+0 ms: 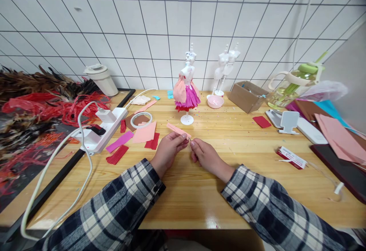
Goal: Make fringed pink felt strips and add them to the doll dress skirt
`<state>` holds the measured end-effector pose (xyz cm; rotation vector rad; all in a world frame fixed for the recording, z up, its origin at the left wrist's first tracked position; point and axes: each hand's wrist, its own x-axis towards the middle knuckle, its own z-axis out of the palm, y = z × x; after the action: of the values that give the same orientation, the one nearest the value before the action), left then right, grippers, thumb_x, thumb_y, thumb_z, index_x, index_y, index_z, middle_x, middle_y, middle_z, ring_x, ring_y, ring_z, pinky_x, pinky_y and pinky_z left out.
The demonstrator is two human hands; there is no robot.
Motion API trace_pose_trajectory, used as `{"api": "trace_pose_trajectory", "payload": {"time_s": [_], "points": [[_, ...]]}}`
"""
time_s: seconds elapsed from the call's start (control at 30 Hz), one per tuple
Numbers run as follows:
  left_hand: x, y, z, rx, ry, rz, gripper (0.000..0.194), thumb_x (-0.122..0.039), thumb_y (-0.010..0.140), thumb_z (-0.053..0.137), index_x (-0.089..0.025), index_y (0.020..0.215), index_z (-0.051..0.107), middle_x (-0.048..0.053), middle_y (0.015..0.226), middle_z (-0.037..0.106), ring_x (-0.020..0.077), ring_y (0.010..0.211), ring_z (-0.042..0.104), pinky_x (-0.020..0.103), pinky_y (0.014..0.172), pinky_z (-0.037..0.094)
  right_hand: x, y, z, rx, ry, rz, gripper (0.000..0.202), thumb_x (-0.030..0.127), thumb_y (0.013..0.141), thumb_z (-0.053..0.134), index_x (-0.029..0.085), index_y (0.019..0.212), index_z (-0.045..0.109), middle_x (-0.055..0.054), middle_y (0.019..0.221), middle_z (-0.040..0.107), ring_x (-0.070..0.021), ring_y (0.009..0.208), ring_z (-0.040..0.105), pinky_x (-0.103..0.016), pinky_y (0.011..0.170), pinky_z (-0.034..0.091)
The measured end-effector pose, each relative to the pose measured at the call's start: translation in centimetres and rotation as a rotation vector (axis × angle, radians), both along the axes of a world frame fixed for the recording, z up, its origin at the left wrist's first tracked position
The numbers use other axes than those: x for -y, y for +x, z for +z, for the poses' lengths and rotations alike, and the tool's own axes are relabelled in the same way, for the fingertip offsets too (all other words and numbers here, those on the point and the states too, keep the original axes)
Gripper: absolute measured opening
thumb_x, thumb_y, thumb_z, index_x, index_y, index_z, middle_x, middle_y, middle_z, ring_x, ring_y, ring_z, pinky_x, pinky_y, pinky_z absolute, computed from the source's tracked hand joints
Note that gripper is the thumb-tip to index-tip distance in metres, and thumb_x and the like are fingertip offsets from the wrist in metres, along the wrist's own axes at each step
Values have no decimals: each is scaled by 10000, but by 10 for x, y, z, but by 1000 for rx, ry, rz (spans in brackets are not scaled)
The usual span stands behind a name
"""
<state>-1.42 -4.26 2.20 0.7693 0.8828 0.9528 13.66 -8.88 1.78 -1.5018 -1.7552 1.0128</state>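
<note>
My left hand (170, 148) pinches a narrow strip of peach crepe paper (176, 129), which sticks out past the fingers to the upper left. Close beside it, my right hand (204, 153) is closed, its thumb and forefinger at the strip's near end; what lies in that pinch is too small to make out. Behind the hands stands a small white dress form (187, 71) on a round base, wearing a skirt of magenta paper (189, 99) with peach pieces over it and red below.
To the left lie paper pieces (145, 132), a tape roll (141, 120) and a white power strip (107, 131) with cables. Behind are a pink bowl (215, 102), two bare dress forms (225, 66) and a cardboard box (248, 97). A phone stand (288, 122) and bottle (297, 85) stand right.
</note>
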Motion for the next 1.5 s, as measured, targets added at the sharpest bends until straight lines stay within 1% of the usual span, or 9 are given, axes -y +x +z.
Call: {"api": "trace_pose_trajectory", "payload": {"time_s": [0.23, 0.53, 0.67, 0.8, 0.93, 1.03, 1.13, 1.27, 1.5], "points": [[1, 1, 1, 25, -10, 8, 240, -271, 659, 794, -116, 785, 660, 35, 766, 663, 99, 724, 621, 216, 721, 499, 0, 0, -2, -3, 5, 0, 378, 428, 988, 280, 215, 721, 441, 43, 581, 568, -104, 530, 494, -234, 595, 362], [1, 1, 2, 43, -24, 30, 236, -265, 658, 796, -115, 796, 675, 36, 796, 658, 93, 748, 611, 206, 726, 497, 0, 0, -1, -19, -3, -20, 408, 462, 983, 270, 215, 702, 433, 44, 559, 557, -99, 501, 485, -231, 573, 363], [0, 1, 1, 50, -22, 41, 241, -263, 652, 799, -120, 797, 669, 29, 791, 651, 90, 746, 603, 200, 722, 489, 0, 0, -2, -46, -19, -2, 419, 465, 986, 242, 214, 708, 430, 46, 542, 552, -95, 490, 479, -227, 559, 359], [-1, -1, 2, 26, 2, 43, 262, -285, 643, 801, -118, 792, 664, 24, 765, 643, 86, 717, 590, 199, 704, 477, 1, 0, -2, -49, -30, -9, 386, 474, 979, 268, 216, 748, 439, 54, 555, 548, -94, 496, 475, -221, 545, 349], [-1, -2, 4, -44, 63, 36, 261, -291, 639, 794, -116, 780, 662, 29, 759, 650, 89, 690, 583, 208, 685, 462, 2, 1, 2, -57, -27, -27, 379, 467, 978, 264, 215, 759, 443, 52, 559, 520, -97, 495, 465, -224, 532, 349], [-1, -1, 4, -84, 105, 11, 253, -288, 643, 786, -110, 775, 664, 32, 745, 655, 94, 678, 583, 219, 681, 455, 2, 1, 5, -72, -28, -26, 385, 464, 976, 263, 216, 740, 437, 50, 549, 502, -101, 491, 459, -229, 527, 354], [-1, -1, 2, -91, 121, -3, 253, -290, 648, 783, -107, 776, 665, 35, 736, 660, 97, 669, 584, 222, 672, 449, 1, 1, 5, -79, -36, -22, 403, 476, 975, 260, 216, 716, 427, 47, 536, 494, -106, 496, 462, -233, 531, 361], [-1, -1, 1, -65, 106, -12, 252, -287, 657, 782, -112, 790, 660, 36, 751, 670, 105, 684, 608, 233, 696, 463, 1, 1, 1, -74, -28, -12, 421, 498, 975, 247, 217, 715, 423, 47, 534, 500, -107, 503, 465, -234, 542, 362], [1, 0, 4, -42, 51, 0, 255, -267, 655, 790, -111, 810, 661, 49, 800, 687, 115, 733, 635, 244, 740, 495, 1, 0, 1, -69, -29, -26, 409, 462, 983, 246, 221, 693, 404, 42, 538, 502, -114, 518, 471, -241, 556, 362]]}}
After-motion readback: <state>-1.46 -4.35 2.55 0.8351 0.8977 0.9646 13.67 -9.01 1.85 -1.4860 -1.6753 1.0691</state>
